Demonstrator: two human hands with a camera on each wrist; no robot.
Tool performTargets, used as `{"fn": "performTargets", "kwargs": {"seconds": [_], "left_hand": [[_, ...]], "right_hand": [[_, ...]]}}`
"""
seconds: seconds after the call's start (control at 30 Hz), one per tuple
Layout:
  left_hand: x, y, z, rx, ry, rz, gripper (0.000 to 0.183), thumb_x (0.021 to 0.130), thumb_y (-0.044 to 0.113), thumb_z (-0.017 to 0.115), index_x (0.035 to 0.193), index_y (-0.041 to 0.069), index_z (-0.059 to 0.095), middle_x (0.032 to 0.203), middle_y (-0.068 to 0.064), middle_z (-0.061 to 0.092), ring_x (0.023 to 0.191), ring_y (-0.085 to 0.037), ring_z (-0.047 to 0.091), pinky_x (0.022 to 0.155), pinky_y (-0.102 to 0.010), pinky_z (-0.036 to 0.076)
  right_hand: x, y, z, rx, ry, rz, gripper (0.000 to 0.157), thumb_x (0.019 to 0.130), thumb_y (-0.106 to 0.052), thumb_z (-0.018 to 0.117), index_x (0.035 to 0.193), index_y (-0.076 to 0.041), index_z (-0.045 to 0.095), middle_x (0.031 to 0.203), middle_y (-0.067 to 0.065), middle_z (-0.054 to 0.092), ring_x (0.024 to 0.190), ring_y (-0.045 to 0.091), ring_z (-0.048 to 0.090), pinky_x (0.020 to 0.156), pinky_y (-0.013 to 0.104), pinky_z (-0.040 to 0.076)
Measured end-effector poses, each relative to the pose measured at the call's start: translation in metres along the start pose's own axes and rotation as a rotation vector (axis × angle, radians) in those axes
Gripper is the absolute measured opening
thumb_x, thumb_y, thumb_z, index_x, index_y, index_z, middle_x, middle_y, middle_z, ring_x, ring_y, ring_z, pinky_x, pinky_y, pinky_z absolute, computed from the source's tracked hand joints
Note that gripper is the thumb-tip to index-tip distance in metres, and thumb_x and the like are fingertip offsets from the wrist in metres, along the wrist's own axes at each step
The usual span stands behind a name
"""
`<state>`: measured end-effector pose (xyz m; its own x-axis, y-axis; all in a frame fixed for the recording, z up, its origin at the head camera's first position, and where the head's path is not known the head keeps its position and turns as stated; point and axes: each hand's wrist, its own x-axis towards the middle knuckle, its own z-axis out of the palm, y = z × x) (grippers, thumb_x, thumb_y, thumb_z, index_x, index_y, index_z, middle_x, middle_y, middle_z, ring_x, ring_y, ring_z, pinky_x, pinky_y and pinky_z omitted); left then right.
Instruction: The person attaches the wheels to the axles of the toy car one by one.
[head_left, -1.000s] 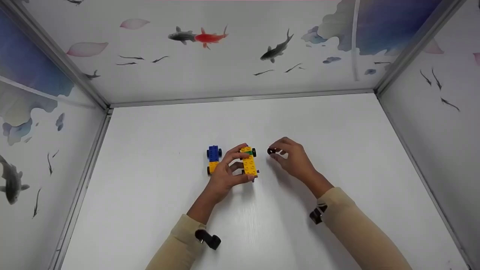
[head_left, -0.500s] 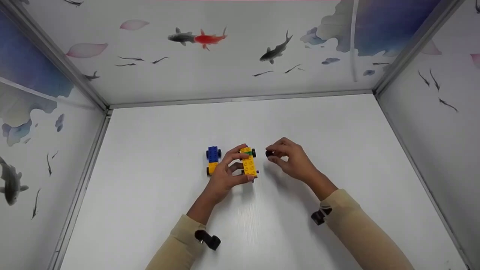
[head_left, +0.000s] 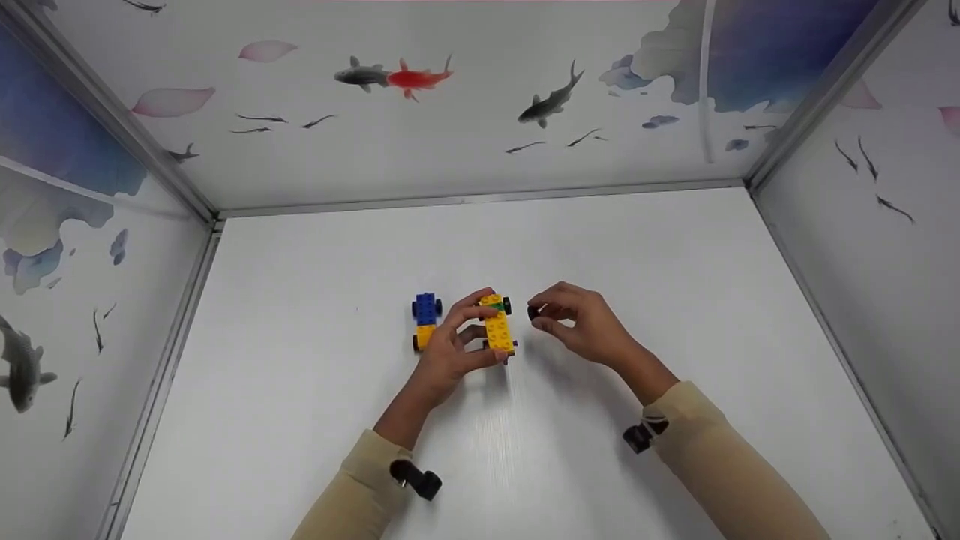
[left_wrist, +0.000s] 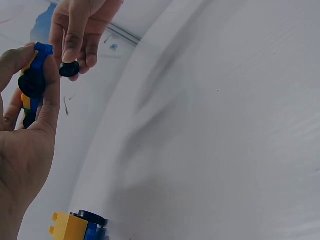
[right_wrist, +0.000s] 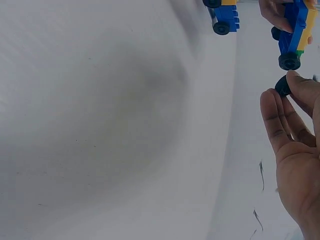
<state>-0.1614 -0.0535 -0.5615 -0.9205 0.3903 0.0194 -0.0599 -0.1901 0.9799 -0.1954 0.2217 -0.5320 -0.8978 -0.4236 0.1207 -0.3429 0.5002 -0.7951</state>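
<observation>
In the head view my left hand (head_left: pixel 442 360) grips a toy brick car (head_left: pixel 498 331) by its two ends, raised over the table. Yellow studded bricks and a green piece top its blue chassis (right_wrist: pixel 293 40). Its far right corner carries a black wheel (head_left: pixel 507 305); at the near right corner a small blue stub sticks out bare. To the right, my right hand (head_left: pixel 592 324) pinches a loose black wheel (head_left: pixel 532 312) between thumb and fingers, a short gap away from the car. The left wrist view shows that loose wheel (left_wrist: pixel 70 69) beside the held car.
A second toy car (head_left: pixel 426 309), blue and yellow with black wheels, stands on the white table (head_left: pixel 300 420) just left of my left hand, which partly covers it. Printed wall panels (head_left: pixel 465 150) enclose the table at the back and both sides.
My right hand has shifted slightly left and nearer to me, bringing the loose wheel closer to the held car. The wheel has turned in its fingers. My left hand stays practically still.
</observation>
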Motion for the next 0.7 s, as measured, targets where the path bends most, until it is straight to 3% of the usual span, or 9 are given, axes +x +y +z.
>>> {"fn": "performTargets", "kwargs": {"seconds": [0.7], "left_hand": [[0.0, 0.001, -0.001, 0.024, 0.031, -0.008, 0.058, 0.092, 0.009, 0.091, 0.144, 0.014, 0.066, 0.176, 0.01, 0.037, 0.134, -0.035, 0.066, 0.109, -0.031, 0.062]], "right_hand": [[-0.004, -0.015, 0.0, 0.138, -0.064, -0.033, 0.029, 0.101, -0.015, 0.082, 0.129, -0.022, 0.08, 0.121, 0.002, 0.077, 0.108, 0.018, 0.078, 0.102, 0.033, 0.065]]}}
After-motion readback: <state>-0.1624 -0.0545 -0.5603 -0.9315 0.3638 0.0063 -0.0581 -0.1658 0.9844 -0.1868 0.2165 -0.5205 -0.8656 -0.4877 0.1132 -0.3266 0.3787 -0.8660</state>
